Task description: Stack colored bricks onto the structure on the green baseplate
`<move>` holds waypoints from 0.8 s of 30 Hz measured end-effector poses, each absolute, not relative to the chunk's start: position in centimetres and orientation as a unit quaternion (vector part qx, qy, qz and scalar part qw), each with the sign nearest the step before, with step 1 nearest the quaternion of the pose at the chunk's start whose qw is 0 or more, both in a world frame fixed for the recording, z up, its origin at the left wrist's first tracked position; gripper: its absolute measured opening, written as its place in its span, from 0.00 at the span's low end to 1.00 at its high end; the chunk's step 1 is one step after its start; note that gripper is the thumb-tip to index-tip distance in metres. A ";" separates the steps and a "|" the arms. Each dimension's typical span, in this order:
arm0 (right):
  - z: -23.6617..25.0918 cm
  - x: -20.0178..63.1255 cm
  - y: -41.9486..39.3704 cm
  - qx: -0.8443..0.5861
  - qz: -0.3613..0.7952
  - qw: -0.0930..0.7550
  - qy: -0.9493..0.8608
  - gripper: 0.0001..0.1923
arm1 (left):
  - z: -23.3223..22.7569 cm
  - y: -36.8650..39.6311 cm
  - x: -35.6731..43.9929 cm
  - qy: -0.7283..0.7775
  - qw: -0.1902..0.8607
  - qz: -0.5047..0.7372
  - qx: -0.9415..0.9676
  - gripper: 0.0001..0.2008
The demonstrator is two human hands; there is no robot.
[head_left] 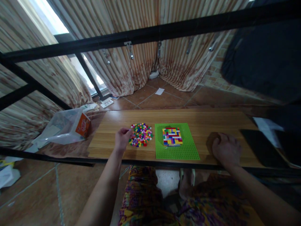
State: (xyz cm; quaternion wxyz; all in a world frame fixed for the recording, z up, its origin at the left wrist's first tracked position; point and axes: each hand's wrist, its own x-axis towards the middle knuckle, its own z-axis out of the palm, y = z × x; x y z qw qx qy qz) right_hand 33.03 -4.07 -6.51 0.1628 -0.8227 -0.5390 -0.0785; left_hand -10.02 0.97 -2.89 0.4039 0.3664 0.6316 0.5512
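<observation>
The left hand (121,139) is curled, fingertips pinched at the brick pile (141,135), at its 3 o'clock; the right hand (226,150) is rested loosely closed on the table (105,141).

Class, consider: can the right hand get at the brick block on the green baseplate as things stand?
Probably yes: the right hand rests on the table just beside the green baseplate, with nothing between it and the brick block.
</observation>
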 end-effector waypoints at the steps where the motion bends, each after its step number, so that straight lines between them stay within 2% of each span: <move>1: -6.5 33.0 -4.0 -0.822 -0.080 0.166 -0.539 0.25 | -2.8 0.6 -9.8 0.605 0.435 0.574 0.339 0.15; 4: -6.7 33.1 -4.0 -0.823 -0.082 0.167 -0.537 0.24 | -2.3 -0.4 -9.1 0.554 0.497 0.600 0.294 0.21; 8: -6.9 33.2 -4.0 -0.822 -0.089 0.155 -0.540 0.25 | -1.9 -1.2 -8.8 0.545 0.525 0.587 0.287 0.19; 13: -6.8 33.2 -4.0 -0.821 -0.082 0.161 -0.541 0.25 | -2.1 -1.5 -8.6 0.570 0.523 0.545 0.322 0.18; 19: -6.5 33.2 -4.0 -0.827 -0.061 0.154 -0.537 0.25 | -2.5 -1.5 -7.9 0.634 0.458 0.511 0.357 0.15; 24: -6.8 33.2 -4.0 -0.826 -0.074 0.163 -0.534 0.24 | -1.9 -1.9 -7.7 0.612 0.485 0.525 0.338 0.18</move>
